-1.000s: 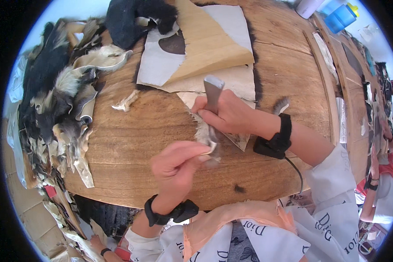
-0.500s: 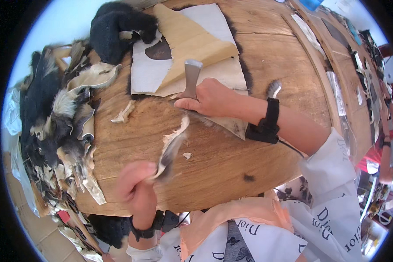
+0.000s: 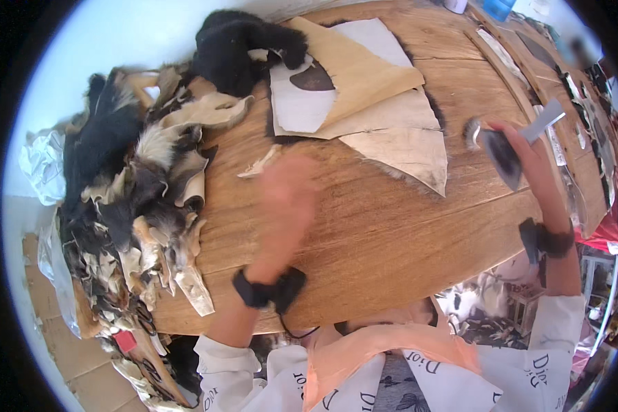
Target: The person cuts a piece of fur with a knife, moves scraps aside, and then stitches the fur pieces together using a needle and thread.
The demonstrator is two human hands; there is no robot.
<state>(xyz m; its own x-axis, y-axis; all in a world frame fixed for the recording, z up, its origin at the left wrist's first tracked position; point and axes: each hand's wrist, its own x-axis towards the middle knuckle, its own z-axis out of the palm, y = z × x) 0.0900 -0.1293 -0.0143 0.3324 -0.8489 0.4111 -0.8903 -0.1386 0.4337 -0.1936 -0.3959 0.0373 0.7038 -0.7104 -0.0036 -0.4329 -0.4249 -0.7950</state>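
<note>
My right hand (image 3: 527,152) is closed around a knife with a flat grey metal handle and a broad dark blade (image 3: 502,159), held over the table's right side. Beside the blade lies a small black-and-white fur scrap (image 3: 473,134). My left hand (image 3: 288,196), smeared by motion, hovers over the middle of the table; its fingers cannot be made out. Just beyond it is a pale hide scrap (image 3: 259,162). Farther back, a pale triangular hide piece (image 3: 408,154) with a furry edge touches a larger white-backed pelt (image 3: 384,38), partly covered by tan paper (image 3: 364,75).
Cut fur and hide offcuts are heaped (image 3: 137,199) along the left edge of the wooden table (image 3: 336,254). A bundled black fur (image 3: 233,51) lies at the back left. Long wooden strips (image 3: 505,79) run along the right.
My right hand has lifted the knife off the hide and swung right. My left hand has moved forward, and the fur strip it held no longer shows. The view has shifted.
</note>
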